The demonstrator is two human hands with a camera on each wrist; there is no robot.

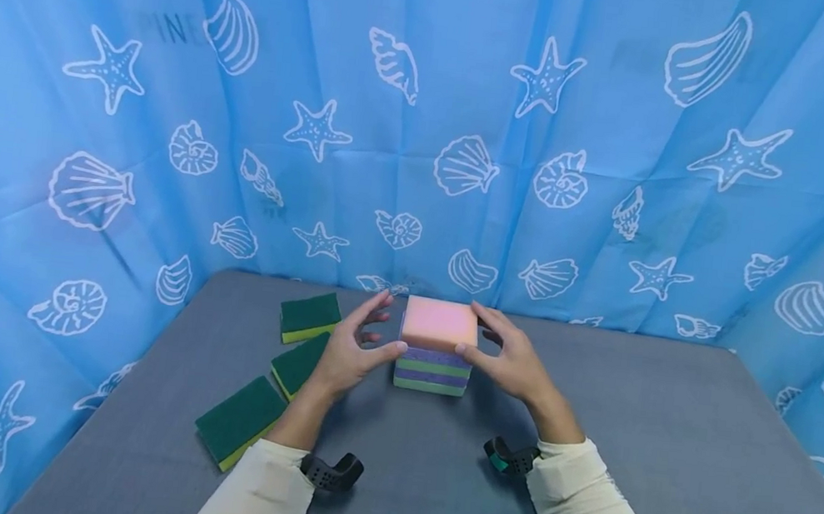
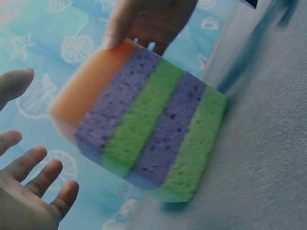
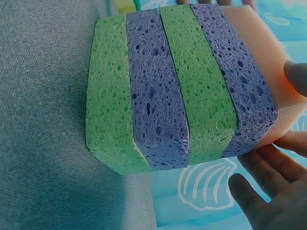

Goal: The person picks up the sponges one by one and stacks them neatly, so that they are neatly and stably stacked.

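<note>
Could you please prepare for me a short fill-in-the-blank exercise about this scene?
1. The stack contains ____ sponges.
2. Its bottom sponge is ____ in colour.
3. The right hand touches the orange sponge at the stack's ____.
4. Near the left hand, the green-and-yellow sponges number ____.

Missing words: five; green; top; three.
</note>
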